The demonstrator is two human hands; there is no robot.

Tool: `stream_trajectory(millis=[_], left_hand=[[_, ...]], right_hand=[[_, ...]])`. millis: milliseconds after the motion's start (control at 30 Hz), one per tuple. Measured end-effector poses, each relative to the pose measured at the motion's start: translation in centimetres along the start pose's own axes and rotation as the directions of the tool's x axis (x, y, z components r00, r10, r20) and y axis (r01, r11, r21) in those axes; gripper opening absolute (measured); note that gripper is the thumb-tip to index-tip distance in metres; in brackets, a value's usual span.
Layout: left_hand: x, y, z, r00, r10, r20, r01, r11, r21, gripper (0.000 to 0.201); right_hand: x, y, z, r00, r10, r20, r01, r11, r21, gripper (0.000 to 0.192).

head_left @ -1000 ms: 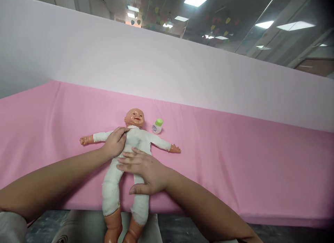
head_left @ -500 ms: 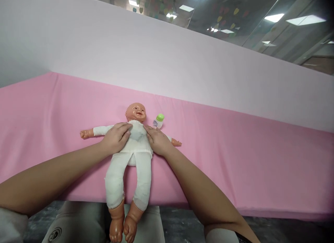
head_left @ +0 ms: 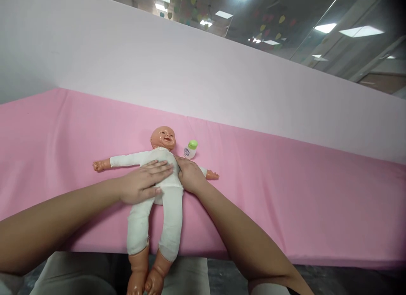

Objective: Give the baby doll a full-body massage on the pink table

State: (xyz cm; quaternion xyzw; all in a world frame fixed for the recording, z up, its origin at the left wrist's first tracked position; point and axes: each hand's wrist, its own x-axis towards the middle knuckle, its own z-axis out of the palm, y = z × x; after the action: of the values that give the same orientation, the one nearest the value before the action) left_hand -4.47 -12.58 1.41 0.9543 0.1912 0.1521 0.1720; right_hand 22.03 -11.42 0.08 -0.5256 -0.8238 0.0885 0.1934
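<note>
A baby doll [head_left: 168,159] with a white cloth body lies on its back on the pink-covered table [head_left: 269,181], arms spread and feet hanging over the front edge. My left hand [head_left: 144,181] lies flat across its belly, fingers stretched out towards the right. Against the doll's right-hand side of the chest rests my right hand [head_left: 190,174], its fingers partly hidden from view and some of them extended along the torso. A small clear bottle with a green cap [head_left: 190,149] lies tilted just beyond my right hand, beside the doll's head.
A white panel [head_left: 203,83] rises along the table's far side. Above it is glass with heart-shaped stickers [head_left: 281,19] and ceiling lights. My legs [head_left: 187,274] are below the front edge of the table.
My left hand has moved down from the doll's chest side and across onto its belly. My right hand stays at the doll's side. The view has shifted slightly.
</note>
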Motion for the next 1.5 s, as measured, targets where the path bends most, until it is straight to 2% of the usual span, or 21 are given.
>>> stream_trajectory(millis=[133, 233, 300, 333, 400, 467, 533, 600, 667, 800, 900, 1000, 1067, 1133, 1200, 1267, 1300, 1400, 1500], left_hand=[[0.2, -2.1, 0.1, 0.973, -0.203, -0.111, 0.213, 0.974, 0.083, 0.067], [0.3, -3.0, 0.3, 0.93, -0.303, -0.211, 0.326, 0.941, 0.087, 0.069], [0.3, -3.5, 0.5, 0.887, -0.375, -0.271, 0.402, 0.914, 0.052, 0.071], [0.4, -3.8, 0.7, 0.865, -0.408, -0.292, 0.434, 0.901, 0.028, 0.071], [0.5, -4.3, 0.8, 0.835, -0.449, -0.319, 0.467, 0.884, -0.022, 0.071], [0.5, -4.7, 1.0, 0.832, -0.449, -0.327, 0.46, 0.887, -0.047, 0.067], [0.5, -4.9, 1.0, 0.843, -0.426, -0.328, 0.437, 0.898, -0.044, 0.064], [0.5, -4.8, 1.0, 0.853, -0.409, -0.325, 0.424, 0.905, -0.029, 0.064], [0.5, -4.7, 1.0, 0.857, -0.403, -0.32, 0.421, 0.907, -0.015, 0.064], [0.6, -4.4, 0.8, 0.864, -0.408, -0.296, 0.428, 0.904, 0.005, 0.065], [0.6, -4.3, 0.8, 0.868, -0.409, -0.284, 0.432, 0.901, 0.024, 0.066], [0.5, -4.0, 0.7, 0.88, -0.356, -0.314, 0.395, 0.916, 0.068, 0.063], [0.4, -3.4, 0.6, 0.905, -0.227, -0.359, 0.287, 0.95, 0.122, 0.055], [0.2, -2.2, 0.3, 0.918, -0.039, -0.395, 0.108, 0.982, 0.153, 0.046], [0.1, -0.3, -0.2, 0.912, 0.124, -0.391, -0.089, 0.99, 0.105, 0.041], [-0.1, 2.0, -0.7, 0.926, 0.207, -0.316, -0.226, 0.974, -0.025, 0.042], [-0.1, 3.1, -0.9, 0.952, 0.201, -0.23, -0.228, 0.969, -0.097, 0.043], [-0.2, 4.9, -1.0, 0.979, 0.202, -0.038, -0.206, 0.961, -0.185, 0.055], [0.2, 3.8, -0.6, 0.992, 0.12, 0.029, -0.115, 0.985, -0.13, 0.078]], right_hand=[[-0.3, -0.1, 0.0, 1.0, -0.004, -0.01, 0.004, 0.999, 0.033, 0.078], [-0.8, -0.2, 0.0, 0.997, -0.011, -0.072, 0.017, 0.997, 0.074, 0.065], [-1.3, -0.8, -0.1, 0.988, -0.089, -0.123, 0.106, 0.985, 0.137, 0.053], [-1.7, -1.3, -0.3, 0.977, -0.166, -0.135, 0.188, 0.966, 0.176, 0.049], [-2.5, -2.5, -0.5, 0.921, -0.369, -0.128, 0.39, 0.884, 0.259, 0.046], [-3.3, -4.0, -0.8, 0.826, -0.555, -0.096, 0.553, 0.768, 0.323, 0.046], [-3.8, -5.1, -0.9, 0.744, -0.668, -0.036, 0.637, 0.691, 0.342, 0.049], [-4.0, -5.7, -0.9, 0.713, -0.7, 0.053, 0.652, 0.688, 0.317, 0.052], [-3.7, -5.5, -0.9, 0.731, -0.671, 0.127, 0.624, 0.732, 0.274, 0.058], [-2.2, -3.4, -0.8, 0.843, -0.509, 0.174, 0.48, 0.858, 0.186, 0.074], [-1.2, -1.6, -0.7, 0.931, -0.332, 0.154, 0.317, 0.941, 0.116, 0.067], [-0.5, -0.4, -0.5, 0.978, -0.178, 0.106, 0.172, 0.983, 0.067, 0.06], [-0.3, -0.1, -0.4, 0.994, -0.077, 0.072, 0.075, 0.997, 0.022, 0.058], [-0.1, 0.0, -0.3, 0.999, 0.02, 0.034, -0.018, 0.998, -0.053, 0.055], [0.1, -0.1, -0.3, 0.997, 0.078, 0.008, -0.076, 0.989, -0.13, 0.048], [0.2, -0.3, -0.3, 0.996, 0.091, -0.004, -0.09, 0.98, -0.178, 0.045], [0.2, -0.5, -0.3, 0.996, 0.09, -0.008, -0.09, 0.977, -0.191, 0.045], [0.3, -0.7, -0.2, 0.996, 0.082, -0.024, -0.085, 0.975, -0.206, 0.045], [0.3, -0.9, -0.1, 0.997, 0.076, -0.019, -0.078, 0.978, -0.193, 0.048]])
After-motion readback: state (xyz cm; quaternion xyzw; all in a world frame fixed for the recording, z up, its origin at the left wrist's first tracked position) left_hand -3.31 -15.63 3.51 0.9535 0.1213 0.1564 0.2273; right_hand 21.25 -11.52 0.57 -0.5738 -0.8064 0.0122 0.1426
